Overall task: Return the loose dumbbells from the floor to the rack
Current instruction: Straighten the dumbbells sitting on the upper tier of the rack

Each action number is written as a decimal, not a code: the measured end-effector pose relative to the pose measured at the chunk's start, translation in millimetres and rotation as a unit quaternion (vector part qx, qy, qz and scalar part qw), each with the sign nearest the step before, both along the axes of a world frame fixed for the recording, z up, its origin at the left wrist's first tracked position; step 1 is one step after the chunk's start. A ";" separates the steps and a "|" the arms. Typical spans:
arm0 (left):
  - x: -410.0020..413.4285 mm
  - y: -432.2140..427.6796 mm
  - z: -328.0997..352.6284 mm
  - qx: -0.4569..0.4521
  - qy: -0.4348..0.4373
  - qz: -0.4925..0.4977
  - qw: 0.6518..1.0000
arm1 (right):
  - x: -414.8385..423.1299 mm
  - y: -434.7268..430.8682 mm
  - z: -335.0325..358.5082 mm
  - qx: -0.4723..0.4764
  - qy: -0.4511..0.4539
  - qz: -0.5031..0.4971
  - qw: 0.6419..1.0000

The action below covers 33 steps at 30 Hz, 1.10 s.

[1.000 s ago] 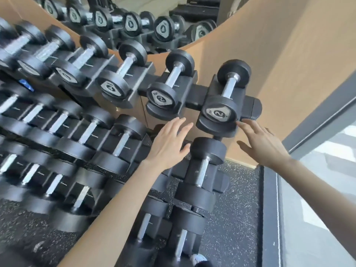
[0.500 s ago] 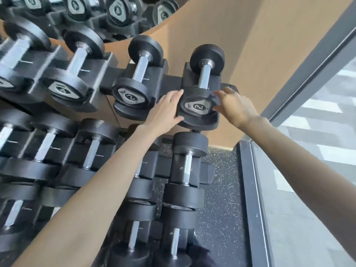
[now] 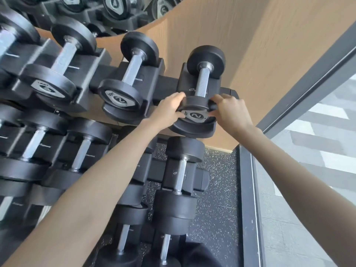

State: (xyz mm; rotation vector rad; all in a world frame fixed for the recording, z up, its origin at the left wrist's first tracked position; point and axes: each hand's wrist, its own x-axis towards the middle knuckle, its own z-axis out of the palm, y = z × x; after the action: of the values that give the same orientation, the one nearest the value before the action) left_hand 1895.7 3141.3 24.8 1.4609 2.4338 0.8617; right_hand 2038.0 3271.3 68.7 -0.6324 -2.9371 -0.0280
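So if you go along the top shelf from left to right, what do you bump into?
Dumbbell marked 4 → dumbbell marked 2 → left hand → end dumbbell marked 2 → right hand → wooden wall.

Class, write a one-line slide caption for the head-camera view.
Both hands, left hand and right hand, clasp the front head of the end dumbbell in its cradle on the top rack tier.

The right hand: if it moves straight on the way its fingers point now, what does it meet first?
The right hand points left and already touches the near head of the end dumbbell. Beyond it lies the left hand on the opposite side, though depth is unclear.
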 end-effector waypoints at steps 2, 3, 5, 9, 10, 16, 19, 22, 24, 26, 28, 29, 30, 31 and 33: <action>0.4 -0.2 12.5 -0.024 0.055 -0.020 0.998 | 5.7 3.2 -8.6 -0.065 0.036 -0.022 0.997; -0.1 0.2 19.6 -0.042 0.094 -0.033 0.994 | 8.0 2.2 -13.8 -0.120 0.060 -0.037 0.990; -0.1 2.9 33.7 -0.085 0.173 -0.060 0.979 | 10.4 -0.7 -25.5 -0.218 0.097 -0.059 0.969; 11.2 16.2 38.9 -0.070 0.186 -0.062 0.978 | 17.3 11.2 -32.9 -0.204 0.053 -0.082 0.974; 15.5 18.6 32.7 -0.017 0.143 -0.060 0.988 | 20.3 16.2 -28.5 -0.178 0.027 -0.070 0.981; 19.9 7.6 -10.9 0.150 -0.084 0.038 0.984 | 17.3 9.2 -3.6 -0.142 0.077 0.037 0.986; 6.5 -0.9 -22.5 0.099 -0.121 0.074 0.985 | 4.9 -0.5 -4.7 -0.122 0.082 0.018 0.989; 0.2 0.6 -9.2 0.027 -0.078 0.048 0.995 | 7.7 6.8 -14.3 -0.167 0.109 0.008 0.980; 2.7 5.4 8.5 -0.017 0.011 -0.005 1.000 | 14.1 13.1 -28.9 -0.241 0.145 -0.010 0.960; 5.4 10.9 21.1 -0.033 0.096 -0.043 0.994 | 19.0 12.5 -41.1 -0.331 0.173 -0.041 0.927; 7.0 12.8 25.4 -0.039 0.123 -0.043 0.991 | 19.8 11.6 -47.2 -0.364 0.181 -0.059 0.912; 7.4 11.3 24.5 -0.039 0.115 -0.028 0.992 | 18.6 11.8 -47.3 -0.362 0.181 -0.053 0.913; 7.2 8.4 22.3 -0.037 0.095 -0.008 0.995 | 17.0 11.7 -45.2 -0.354 0.182 -0.037 0.917; 6.7 4.6 19.3 -0.027 0.069 0.013 0.997 | 15.2 11.5 -41.5 -0.342 0.177 -0.018 0.923; 4.8 -1.9 12.2 0.008 0.023 0.044 0.999 | 9.8 12.8 -36.1 -0.306 0.152 0.010 0.940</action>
State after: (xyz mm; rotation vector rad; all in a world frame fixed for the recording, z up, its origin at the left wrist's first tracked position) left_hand 1900.5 3139.4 37.1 1.4035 2.5476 0.8759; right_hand 2047.8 3284.1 32.6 -0.6036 -2.6204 0.9278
